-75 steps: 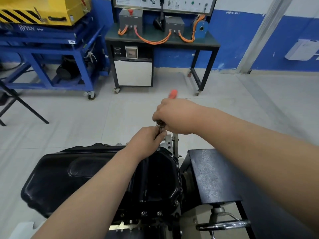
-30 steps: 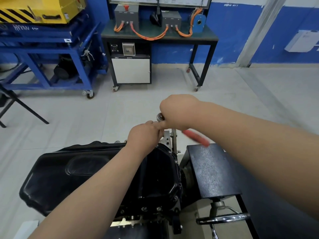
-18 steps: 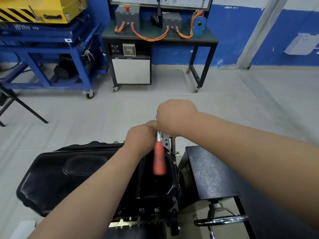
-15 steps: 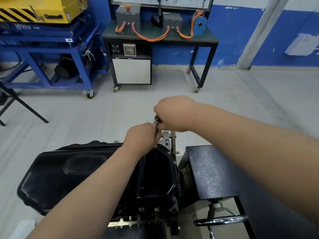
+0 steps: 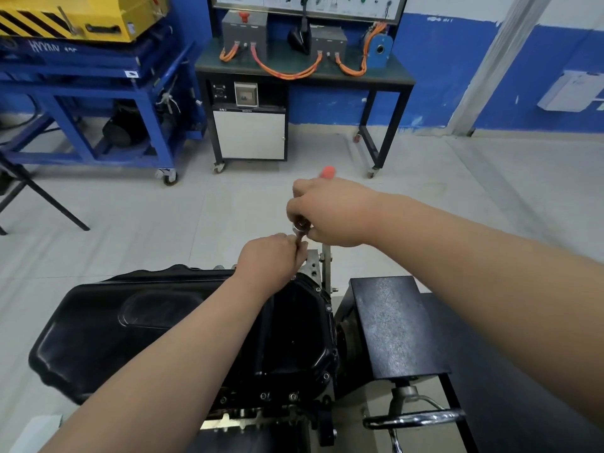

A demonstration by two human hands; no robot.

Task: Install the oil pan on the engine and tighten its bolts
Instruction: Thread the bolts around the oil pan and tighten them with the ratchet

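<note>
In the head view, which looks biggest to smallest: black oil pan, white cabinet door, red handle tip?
1. Black oil pan.
2. White cabinet door, farther off, so really perhaps bigger than it looks.
3. Red handle tip, mostly hidden behind the right hand.

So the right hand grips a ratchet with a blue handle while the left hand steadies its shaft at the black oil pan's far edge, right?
Not quite. The ratchet handle is red, not blue: the head view shows its red end beyond the right hand. The left hand does steady the shaft at the far edge of the oil pan.
</note>
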